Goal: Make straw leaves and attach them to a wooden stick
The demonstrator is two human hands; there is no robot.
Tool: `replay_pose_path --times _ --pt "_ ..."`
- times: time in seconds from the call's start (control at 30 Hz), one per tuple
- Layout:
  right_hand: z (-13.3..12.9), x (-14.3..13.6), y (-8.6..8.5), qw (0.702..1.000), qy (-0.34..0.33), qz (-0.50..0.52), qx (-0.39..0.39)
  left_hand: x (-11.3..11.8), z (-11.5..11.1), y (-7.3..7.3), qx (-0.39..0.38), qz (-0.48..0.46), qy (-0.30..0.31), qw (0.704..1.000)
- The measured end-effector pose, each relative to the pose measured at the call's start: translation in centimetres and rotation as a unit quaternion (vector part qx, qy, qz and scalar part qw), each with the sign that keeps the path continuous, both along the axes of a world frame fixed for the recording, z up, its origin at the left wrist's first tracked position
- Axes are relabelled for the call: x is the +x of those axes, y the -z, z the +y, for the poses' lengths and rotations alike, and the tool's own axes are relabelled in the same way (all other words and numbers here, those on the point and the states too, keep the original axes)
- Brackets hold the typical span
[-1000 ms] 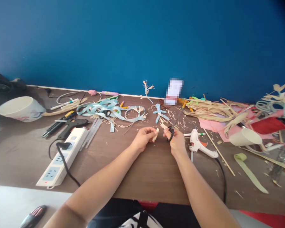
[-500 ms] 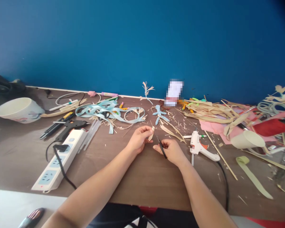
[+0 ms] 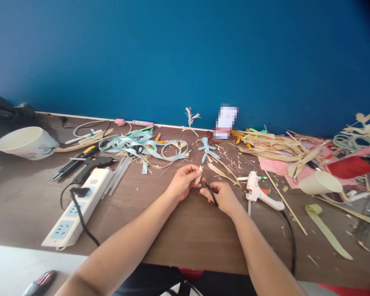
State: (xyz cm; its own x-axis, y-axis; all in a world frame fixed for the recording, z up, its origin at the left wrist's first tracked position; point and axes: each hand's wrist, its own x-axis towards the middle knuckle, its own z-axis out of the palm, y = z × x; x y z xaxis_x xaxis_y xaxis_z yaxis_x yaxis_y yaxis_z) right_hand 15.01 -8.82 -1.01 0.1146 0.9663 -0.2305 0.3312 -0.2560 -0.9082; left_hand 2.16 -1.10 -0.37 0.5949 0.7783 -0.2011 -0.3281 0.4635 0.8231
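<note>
Between the thumb and fingers of my left hand is a small pale strip of dried husk. My right hand is closed round black-handled scissors, whose blades point up beside the husk piece. Whether the blades touch the husk I cannot tell. Just beyond my hands lie a fuzzy blue twisted figure and a longer husk strip. Small husk scraps are scattered around them.
A white glue gun with a black cord lies to the right, near a pile of husks. Left are a white power strip, a black glue gun, light-blue ribbon and a white bowl. A blue wall stands behind.
The scissors and my right hand have come slightly closer to the husk piece. My left hand keeps its hold, with the husk turned a little.
</note>
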Motion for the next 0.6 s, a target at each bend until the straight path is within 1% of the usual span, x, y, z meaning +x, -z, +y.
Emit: replay_pose_path --times 0.23,0.43,0.6 --pt "-0.01 -0.43 -0.28 1.000 -0.006 -0.005 0.000 -0.02 0.00 -0.03 -0.001 0.001 -0.006 1.000" --pt "0.14 -0.49 -0.31 0.998 -0.024 -0.064 -0.008 0.09 -0.02 0.36 -0.010 -0.010 -0.019 1.000" --pt "0.49 -0.41 -0.06 0.994 -0.035 -0.102 0.021 0.16 0.26 0.45 -0.020 -0.014 -0.035 0.999"
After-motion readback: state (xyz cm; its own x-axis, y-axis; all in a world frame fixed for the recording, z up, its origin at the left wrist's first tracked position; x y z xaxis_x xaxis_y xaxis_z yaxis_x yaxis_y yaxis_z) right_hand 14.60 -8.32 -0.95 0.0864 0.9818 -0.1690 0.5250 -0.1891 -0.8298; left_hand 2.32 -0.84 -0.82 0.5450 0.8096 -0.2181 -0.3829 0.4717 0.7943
